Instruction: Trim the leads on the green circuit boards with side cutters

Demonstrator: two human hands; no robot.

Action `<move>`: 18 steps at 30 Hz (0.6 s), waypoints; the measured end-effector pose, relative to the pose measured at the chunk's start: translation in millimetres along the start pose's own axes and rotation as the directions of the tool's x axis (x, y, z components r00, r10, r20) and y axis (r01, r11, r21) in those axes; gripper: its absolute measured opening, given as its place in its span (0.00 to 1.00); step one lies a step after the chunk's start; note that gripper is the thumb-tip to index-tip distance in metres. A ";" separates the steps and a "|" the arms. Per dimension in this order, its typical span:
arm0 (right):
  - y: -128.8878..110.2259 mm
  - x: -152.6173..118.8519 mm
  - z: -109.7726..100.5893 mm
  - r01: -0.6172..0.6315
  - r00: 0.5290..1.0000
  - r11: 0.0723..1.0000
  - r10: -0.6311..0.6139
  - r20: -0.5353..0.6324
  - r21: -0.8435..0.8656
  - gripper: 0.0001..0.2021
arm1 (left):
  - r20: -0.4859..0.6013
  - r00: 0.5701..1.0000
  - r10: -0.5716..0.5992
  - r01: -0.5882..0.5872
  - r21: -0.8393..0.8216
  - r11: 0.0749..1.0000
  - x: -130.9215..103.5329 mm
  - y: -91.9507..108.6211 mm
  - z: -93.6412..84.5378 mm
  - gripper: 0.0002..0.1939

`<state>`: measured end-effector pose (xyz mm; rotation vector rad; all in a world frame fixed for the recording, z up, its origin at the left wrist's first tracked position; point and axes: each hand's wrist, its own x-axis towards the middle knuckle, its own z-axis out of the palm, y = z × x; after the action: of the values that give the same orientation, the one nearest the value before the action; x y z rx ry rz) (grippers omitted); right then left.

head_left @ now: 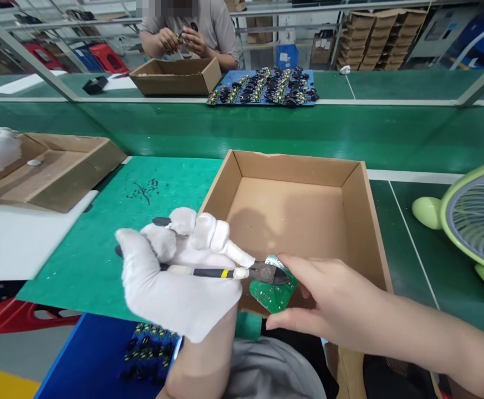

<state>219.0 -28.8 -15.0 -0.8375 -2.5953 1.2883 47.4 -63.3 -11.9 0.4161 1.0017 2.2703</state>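
Note:
My left hand [179,293], in a white glove, is wrapped round the handles of a pair of cutting pliers [266,272]. The pliers' dark jaws point right and lie over a green circuit board [271,296]; whether they grip a part of it I cannot tell. Bare, my right hand [322,285] pinches the board at its right side between thumb and fingers. Both hands are above the near edge of an open cardboard box [304,199].
Dark clippings [144,190] lie on the green mat [100,249]. A green fan [478,221] stands at right. Below left, a blue bin [87,360] holds boards. Another cardboard box [62,177] is at left. Across the bench, a person works beside a blue tray of boards [266,86].

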 end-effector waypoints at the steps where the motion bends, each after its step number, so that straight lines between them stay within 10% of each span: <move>1: -0.1 0.3 -0.2 -0.001 1.000 1.000 0.001 0.004 0.008 0.21 | 0.013 1.000 0.006 -0.006 0.015 1.000 0.0 -0.4 -0.4 0.27; 18: -0.7 -0.6 -1.7 -0.069 0.998 0.991 0.067 0.022 0.114 0.20 | 0.061 0.997 0.038 -0.037 -0.029 0.999 1.1 -4.4 -3.4 0.27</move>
<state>219.9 -28.2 -13.3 -0.9052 -2.4979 1.4543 46.7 -62.1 -17.4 0.4938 0.9374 2.2878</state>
